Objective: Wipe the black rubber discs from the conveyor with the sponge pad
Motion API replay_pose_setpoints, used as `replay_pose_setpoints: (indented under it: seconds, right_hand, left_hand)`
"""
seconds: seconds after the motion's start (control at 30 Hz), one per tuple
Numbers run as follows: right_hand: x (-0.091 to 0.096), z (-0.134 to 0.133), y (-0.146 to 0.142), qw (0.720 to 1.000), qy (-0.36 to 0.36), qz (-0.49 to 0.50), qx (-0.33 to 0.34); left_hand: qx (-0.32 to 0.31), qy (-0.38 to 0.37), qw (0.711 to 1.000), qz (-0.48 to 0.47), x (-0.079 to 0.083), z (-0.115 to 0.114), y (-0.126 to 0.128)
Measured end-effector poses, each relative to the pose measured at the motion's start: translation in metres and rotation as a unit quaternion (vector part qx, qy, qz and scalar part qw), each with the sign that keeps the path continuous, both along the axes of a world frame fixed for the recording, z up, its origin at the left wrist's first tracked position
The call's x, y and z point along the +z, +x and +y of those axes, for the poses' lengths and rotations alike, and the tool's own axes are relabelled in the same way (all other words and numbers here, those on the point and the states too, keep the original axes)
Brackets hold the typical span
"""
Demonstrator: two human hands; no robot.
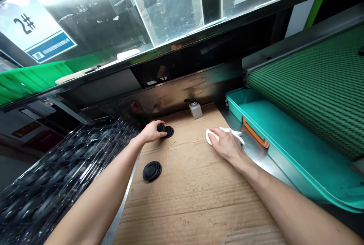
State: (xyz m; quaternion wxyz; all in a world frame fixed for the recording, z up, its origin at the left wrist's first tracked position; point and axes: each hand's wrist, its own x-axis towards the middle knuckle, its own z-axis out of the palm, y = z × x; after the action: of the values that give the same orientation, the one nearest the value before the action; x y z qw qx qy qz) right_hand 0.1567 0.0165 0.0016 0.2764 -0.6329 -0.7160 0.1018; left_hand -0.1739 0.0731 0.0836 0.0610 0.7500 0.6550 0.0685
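On the far left part of the cardboard sheet [193,184], my left hand [152,132] pinches a small black round piece [160,127] between thumb and fingers. Right beside it lies a small stack of black discs [170,131]. A second stack of black discs [151,171] sits nearer to me, apart from both hands. My right hand [226,144] is closed on a cream-coloured rounded pad [211,137] at the sheet's right side. Just behind those fingers is a crumpled white cloth [234,133]; whether the hand touches it I cannot tell.
A small pale square bottle [196,110] stands at the sheet's far end. To the right are a teal box [301,161] with an orange latch [254,133] and a green conveyor belt [313,78]. Clear plastic trays with black round parts [65,165] fill the left side.
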Motion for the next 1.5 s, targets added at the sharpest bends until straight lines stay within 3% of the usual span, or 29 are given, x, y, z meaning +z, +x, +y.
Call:
replay_pose_setpoints:
  seconds: [0.17, 0.37, 0.43, 0.5, 0.57, 0.63, 0.73, 0.8, 0.87, 1.0, 1.33, 1.43, 1.5]
  right_hand:
    - [0.001, 0.0, 0.001, 1.0, -0.012, 0.004, 0.0]
    - [0.002, -0.001, 0.002, 1.0, 0.002, 0.008, 0.005]
    - [0.002, -0.002, 0.002, 1.0, 0.003, 0.005, 0.001]
    - [0.002, -0.001, 0.002, 1.0, 0.001, 0.003, 0.002]
    - [0.001, -0.001, 0.001, 1.0, -0.001, 0.003, 0.001]
    - [-0.001, 0.0, 0.001, 1.0, 0.002, 0.003, 0.001]
    - [-0.002, 0.0, 0.001, 1.0, 0.006, 0.007, 0.005]
    - [-0.003, 0.0, 0.001, 1.0, 0.0, 0.011, 0.009]
    - [-0.003, 0.0, 0.001, 1.0, -0.014, 0.011, 0.006]
    - [-0.002, 0.0, 0.001, 1.0, -0.027, 0.002, 0.001]
    - [-0.005, 0.0, 0.002, 1.0, -0.014, 0.009, 0.003]
    - [-0.005, 0.001, 0.002, 1.0, -0.017, 0.008, 0.003]
    - [-0.004, 0.001, 0.001, 1.0, -0.019, 0.008, 0.005]
  left_hand:
    - [0.022, 0.038, 0.999, -0.008, 0.003, -0.022, -0.008]
    - [0.032, -0.025, 0.998, -0.048, -0.004, -0.043, -0.013]
    - [0.053, -0.021, 0.993, -0.101, 0.0, -0.053, -0.006]
    - [0.056, -0.04, 0.968, -0.24, 0.005, -0.069, 0.005]
    - [0.035, -0.102, 0.891, -0.442, 0.009, -0.089, 0.019]
    - [0.019, -0.165, 0.77, -0.616, 0.007, -0.109, 0.032]
    - [0.013, -0.216, 0.625, -0.75, -0.003, -0.131, 0.048]
    - [-0.003, -0.241, 0.568, -0.787, -0.011, -0.14, 0.055]
    - [-0.023, -0.258, 0.536, -0.803, -0.017, -0.144, 0.06]
    - [-0.041, -0.267, 0.514, -0.815, -0.02, -0.145, 0.067]
    - [-0.048, -0.265, 0.499, -0.824, -0.017, -0.143, 0.07]
    - [-0.042, -0.26, 0.512, -0.817, -0.017, -0.144, 0.074]
    - [-0.033, -0.242, 0.553, -0.797, -0.015, -0.143, 0.077]
